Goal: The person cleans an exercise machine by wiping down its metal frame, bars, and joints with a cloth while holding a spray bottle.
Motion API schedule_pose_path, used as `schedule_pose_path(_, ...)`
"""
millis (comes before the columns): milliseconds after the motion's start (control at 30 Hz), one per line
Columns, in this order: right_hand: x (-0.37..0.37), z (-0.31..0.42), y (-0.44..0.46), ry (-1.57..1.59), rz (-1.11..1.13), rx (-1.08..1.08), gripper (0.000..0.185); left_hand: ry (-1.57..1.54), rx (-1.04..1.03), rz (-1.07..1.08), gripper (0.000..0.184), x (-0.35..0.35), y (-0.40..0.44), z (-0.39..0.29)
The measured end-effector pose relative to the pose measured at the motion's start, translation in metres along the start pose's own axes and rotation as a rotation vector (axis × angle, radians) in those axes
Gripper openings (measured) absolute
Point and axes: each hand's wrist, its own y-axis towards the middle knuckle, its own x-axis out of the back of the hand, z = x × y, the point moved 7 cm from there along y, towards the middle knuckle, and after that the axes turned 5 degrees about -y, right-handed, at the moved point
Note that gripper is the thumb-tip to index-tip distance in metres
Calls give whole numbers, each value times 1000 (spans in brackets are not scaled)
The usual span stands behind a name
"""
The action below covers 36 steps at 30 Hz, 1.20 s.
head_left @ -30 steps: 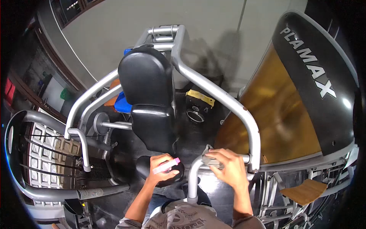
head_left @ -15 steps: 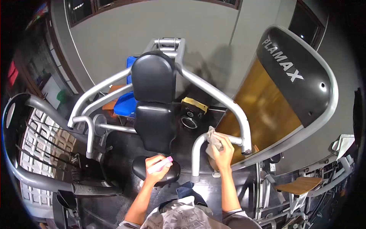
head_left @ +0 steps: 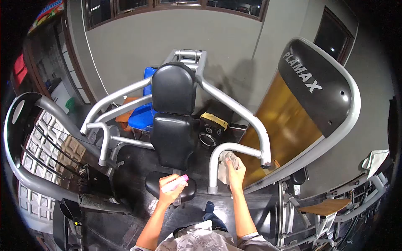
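My left hand [head_left: 168,195] is wrapped round a small pale pink bottle [head_left: 172,185] with a brighter pink cap, held above the black seat [head_left: 151,186] of a gym machine. In my right hand [head_left: 236,173] is a crumpled grey-white cloth [head_left: 223,170]. The cloth hangs just below the bent silver handle [head_left: 214,165] on the machine's right arm; whether it touches the bar I cannot tell. Between the two machine arms stands a black padded backrest [head_left: 173,88].
On the right rises the machine's weight-stack cover [head_left: 312,100], lettered PLAMAX. A black box with a yellow strip [head_left: 213,120] lies behind, near a blue chair [head_left: 142,117]. Another machine's curved frame [head_left: 46,190] is at left. A wooden board [head_left: 324,207] sits at lower right.
My right hand and the cloth have shifted from over the handle's top bar to beneath it. The left hand still holds the bottle over the seat. The camera view has tilted up slightly.
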Motion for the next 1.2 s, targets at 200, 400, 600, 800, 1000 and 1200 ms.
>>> schedule_pose_path(200,-1,-3,10,-71,-11,10,24,16,169,-58,16,-21,4,23)
schedule_pose_path(400,-11,42,-16,-563,405,462,34,70,286,-121,18,-34,6,59)
schedule_pose_path(600,1,54,-16,-749,1027,811,58,155,220,-102,33,-54,1,48)
schedule_pose_path(800,-38,128,47,-921,874,906,47,281,309,-112,48,-72,-14,47)
schedule_pose_path(1000,-70,109,34,-1080,934,905,33,232,401,-284,48,-79,-36,57)
schedule_pose_path(1200,-86,63,-32,-1180,1236,992,29,269,261,-406,51,-81,-46,57)
